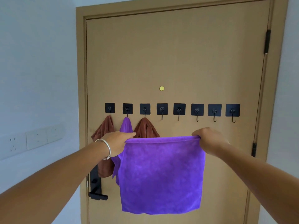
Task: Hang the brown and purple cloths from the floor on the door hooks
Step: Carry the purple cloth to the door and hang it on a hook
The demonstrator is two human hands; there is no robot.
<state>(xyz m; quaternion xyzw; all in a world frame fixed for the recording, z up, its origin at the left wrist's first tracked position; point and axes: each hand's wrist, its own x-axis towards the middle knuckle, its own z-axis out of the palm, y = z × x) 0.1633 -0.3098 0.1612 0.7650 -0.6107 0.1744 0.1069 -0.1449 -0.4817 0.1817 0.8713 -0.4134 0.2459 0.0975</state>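
The left hand and right hand each pinch a top corner of a purple cloth, stretched flat between them before the door. At 11 o'clock, three hooks carry hung cloths.

The purple cloth looks fuzzy and matt, the door smooth and matt, the bracelet shiny metal.
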